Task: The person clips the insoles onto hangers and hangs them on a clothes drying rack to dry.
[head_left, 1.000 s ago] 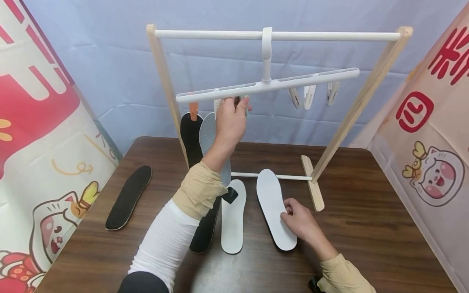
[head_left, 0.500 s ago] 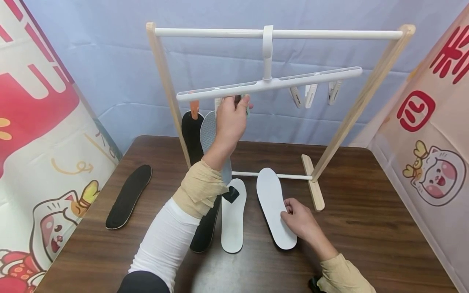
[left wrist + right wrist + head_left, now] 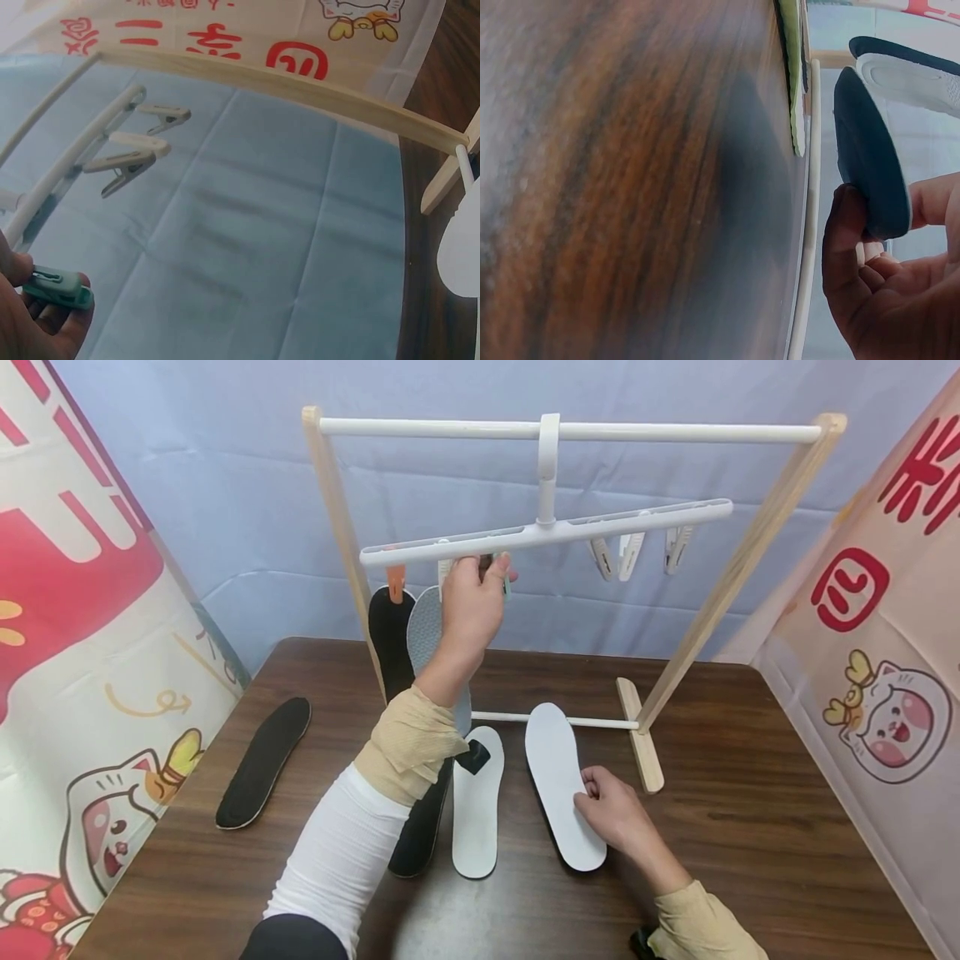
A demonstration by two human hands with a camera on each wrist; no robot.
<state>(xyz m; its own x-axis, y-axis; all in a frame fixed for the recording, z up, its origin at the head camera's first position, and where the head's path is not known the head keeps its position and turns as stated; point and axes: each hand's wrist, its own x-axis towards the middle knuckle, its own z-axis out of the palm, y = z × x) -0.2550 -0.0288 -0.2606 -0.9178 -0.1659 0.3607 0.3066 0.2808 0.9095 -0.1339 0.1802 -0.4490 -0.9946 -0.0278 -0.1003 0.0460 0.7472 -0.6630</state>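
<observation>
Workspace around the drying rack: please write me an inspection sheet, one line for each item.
Surface: dark wooden table.
Job's things: white clip hanger hangs tilted on the wooden rack; a black insole and a grey insole hang from it.
Clutter: black insole and white insole lie flat on the table.
Grippers: left hand pinches a green clip; right hand grips the edge of a white insole.
Cables: nothing seen.
Surroundings: blue cloth backdrop, cartoon banners both sides.
</observation>
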